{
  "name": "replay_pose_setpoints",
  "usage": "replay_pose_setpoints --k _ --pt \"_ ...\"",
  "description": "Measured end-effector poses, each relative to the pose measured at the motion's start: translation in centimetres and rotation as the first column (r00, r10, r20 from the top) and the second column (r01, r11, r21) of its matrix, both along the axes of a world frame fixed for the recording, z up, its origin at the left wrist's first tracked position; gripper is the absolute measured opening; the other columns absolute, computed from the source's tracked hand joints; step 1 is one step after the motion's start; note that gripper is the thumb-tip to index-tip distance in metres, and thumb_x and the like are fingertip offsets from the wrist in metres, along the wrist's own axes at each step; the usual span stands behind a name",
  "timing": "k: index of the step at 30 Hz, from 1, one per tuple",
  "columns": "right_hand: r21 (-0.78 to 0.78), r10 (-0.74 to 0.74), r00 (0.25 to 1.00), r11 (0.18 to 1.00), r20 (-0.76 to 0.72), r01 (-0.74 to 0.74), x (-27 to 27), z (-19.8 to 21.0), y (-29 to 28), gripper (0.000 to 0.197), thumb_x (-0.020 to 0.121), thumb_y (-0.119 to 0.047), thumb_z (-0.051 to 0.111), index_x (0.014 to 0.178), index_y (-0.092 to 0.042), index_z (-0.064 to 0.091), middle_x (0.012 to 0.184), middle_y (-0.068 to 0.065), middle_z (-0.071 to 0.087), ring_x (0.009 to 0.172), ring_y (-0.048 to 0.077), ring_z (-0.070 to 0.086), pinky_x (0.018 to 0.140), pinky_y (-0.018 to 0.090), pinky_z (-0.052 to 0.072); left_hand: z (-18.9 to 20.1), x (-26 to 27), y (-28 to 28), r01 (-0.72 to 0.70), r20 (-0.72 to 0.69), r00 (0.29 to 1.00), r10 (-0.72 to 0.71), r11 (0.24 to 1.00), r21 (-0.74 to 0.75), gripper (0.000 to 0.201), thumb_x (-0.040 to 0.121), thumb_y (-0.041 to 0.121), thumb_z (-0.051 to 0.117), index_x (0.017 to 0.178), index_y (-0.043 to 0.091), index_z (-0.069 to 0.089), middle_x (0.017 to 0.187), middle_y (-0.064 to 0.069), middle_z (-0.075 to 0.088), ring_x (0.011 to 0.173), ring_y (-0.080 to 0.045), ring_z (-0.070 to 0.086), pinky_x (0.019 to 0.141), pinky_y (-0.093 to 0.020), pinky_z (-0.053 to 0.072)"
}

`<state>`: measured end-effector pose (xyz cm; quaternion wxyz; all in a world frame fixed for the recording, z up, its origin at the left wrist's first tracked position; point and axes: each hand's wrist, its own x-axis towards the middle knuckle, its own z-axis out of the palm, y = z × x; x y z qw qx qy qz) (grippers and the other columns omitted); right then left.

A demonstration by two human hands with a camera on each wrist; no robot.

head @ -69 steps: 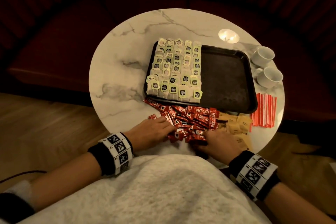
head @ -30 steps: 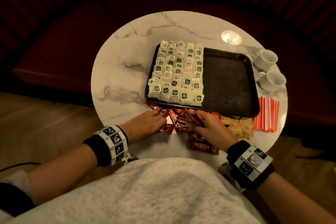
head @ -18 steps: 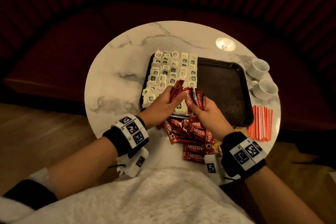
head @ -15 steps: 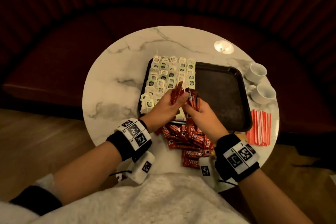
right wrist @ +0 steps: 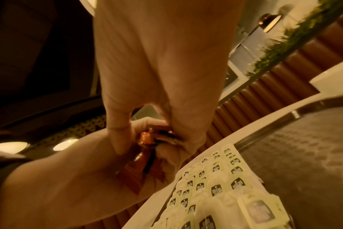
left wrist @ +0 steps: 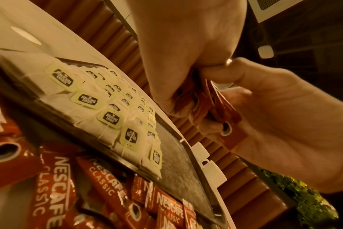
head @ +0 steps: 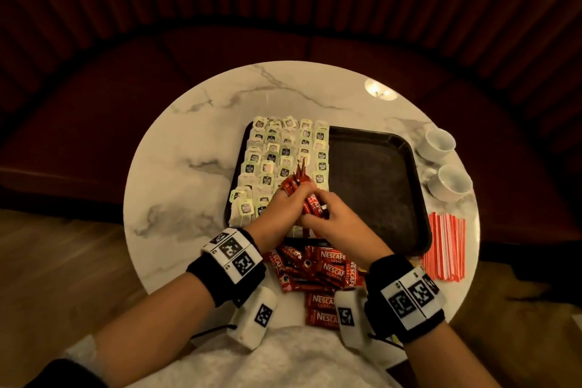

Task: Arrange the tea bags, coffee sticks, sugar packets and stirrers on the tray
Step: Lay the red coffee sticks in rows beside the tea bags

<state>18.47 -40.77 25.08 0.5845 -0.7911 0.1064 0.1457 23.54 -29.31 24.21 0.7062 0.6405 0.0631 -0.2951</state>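
Hands point(head: 310, 214) curled, gripping coffee sticks point(head: 297, 181)

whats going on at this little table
A person is laying out drink supplies on a dark tray. Both the left hand and right hand grip a bunch of red coffee sticks above the tray. Tea bags fill its left half; the right half is bare. More sticks and the stirrers lie on the table.

A café or lounge is showing: a curved red banquette point(head: 220, 50) is wrapping the round marble table point(head: 176, 167), 2 cups point(head: 447, 164) at right.
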Motion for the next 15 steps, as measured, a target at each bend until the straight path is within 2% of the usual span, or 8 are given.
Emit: replay_pose_setpoints --k 2,4,6,9,13,15 --pt "0.169 -0.093 0.995 0.981 -0.025 0.096 -0.1 -0.1 -0.6 0.051 0.091 -0.026 0.068 0.138 -0.029 0.049 0.128 0.001 0.057 0.105 0.011 0.066 0.087 0.024 0.054 0.2 0.4 0.2 -0.052 -0.05 0.998 0.048 0.996 -0.067 0.016 0.098 0.028 0.053 0.095 0.019 0.066 0.098 -0.01 0.073 0.093 -0.023 0.07 0.083 -0.035 0.057" --pt "0.315 -0.228 0.973 0.922 -0.022 0.224 -0.2 -0.3 -1.0 0.044 0.09 -0.02 0.069 0.131 -0.023 0.054 0.121 0.005 0.061 0.096 0.011 0.071 0.08 0.026 0.056 0.3 0.9 0.3 -0.112 -0.106 0.99 0.098 0.985 -0.133 0.016 0.099 0.029 0.053 0.098 0.018 0.065 0.09 -0.007 0.074 0.085 -0.019 0.07 0.073 -0.031 0.056" --pt "0.375 -0.332 0.943 0.874 -0.002 0.309 -0.2 -0.2 -1.3 0.036 0.087 -0.016 0.072 0.12 -0.013 0.057 0.113 0.008 0.064 0.09 0.014 0.072 0.072 0.024 0.056 0.3 1.3 0.2 -0.144 -0.124 0.984 0.126 0.977 -0.155 0.018 0.098 0.03 0.055 0.103 0.015 0.064 0.089 -0.005 0.074 0.085 -0.017 0.071 0.075 -0.031 0.056" --pt "0.351 -0.396 0.917 0.866 0.047 0.355 0.1 0.0 -1.8 0.03 0.082 -0.017 0.077 0.107 -0.008 0.063 0.097 0.006 0.071 0.081 0.018 0.073 0.065 0.023 0.056 0.2 1.9 -0.1 -0.166 -0.116 0.982 0.149 0.974 -0.152 0.03 0.095 0.032 0.061 0.114 0.01 0.062 0.096 -0.008 0.073 0.091 -0.02 0.07 0.086 -0.035 0.054" --pt "0.369 -0.432 0.897 0.852 0.093 0.372 0.6 0.1 -2.0 0.025 0.083 -0.014 0.076 0.104 -0.008 0.066 0.086 0.002 0.073 0.076 0.016 0.072 0.064 0.021 0.055 0.3 2.4 -0.6 -0.193 -0.105 0.979 0.176 0.964 -0.185 0.031 0.092 0.031 0.065 0.114 0.01 0.06 0.094 -0.007 0.072 0.089 -0.02 0.071 0.085 -0.036 0.055" --pt "0.389 -0.456 0.883 0.838 0.115 0.382 0.9 0.1 -1.9 0.021 0.084 -0.011 0.074 0.104 -0.007 0.067 0.08 -0.001 0.073 0.072 0.012 0.072 0.061 0.019 0.054 0.5 2.3 -0.9 -0.168 -0.074 0.985 0.156 0.964 -0.208 0.036 0.087 0.036 0.067 0.111 0.01 0.063 0.095 -0.006 0.073 0.093 -0.021 0.071 0.088 -0.036 0.055"
